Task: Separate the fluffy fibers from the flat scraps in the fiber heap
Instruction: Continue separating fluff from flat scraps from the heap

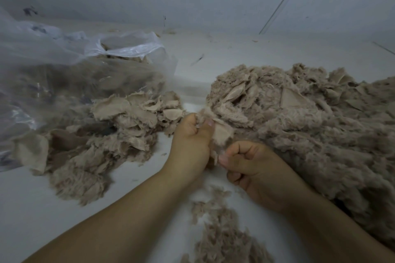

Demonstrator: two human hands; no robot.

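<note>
Both hands work at the near edge of the big fiber heap (299, 117), which sprawls over the right side of the white bench (32, 209). The left hand (191, 141) has its fingers curled and its thumb pressed onto a flat scrap (222, 133) that hangs from the heap's edge, so its grip is clamped on that piece. The right hand (256, 168), just below and beside it, is drawn into a fist with thumb against forefinger, pinching the fluffy fringe at the scrap's lower end; that grip is closed on fiber too. Holding one piece at two points like this probably lets the hands pull against each other, tearing the fluff away from the flat backing.

The layout seems to serve the sorting. To the left, well apart from the heap, lies a pile of scraps (119, 121) with many smooth flat pieces showing, close to the open mouth of a clear plastic bag (70, 74) that already holds similar material; it looks placed for bagging. Near the person, between the forearms, a looser scatter of fluffy fibers (222, 232) rests on the bench, likely where plucked fluff drops.

The heap looks large and full of embedded flat pieces, so much sorting appears to remain
</note>
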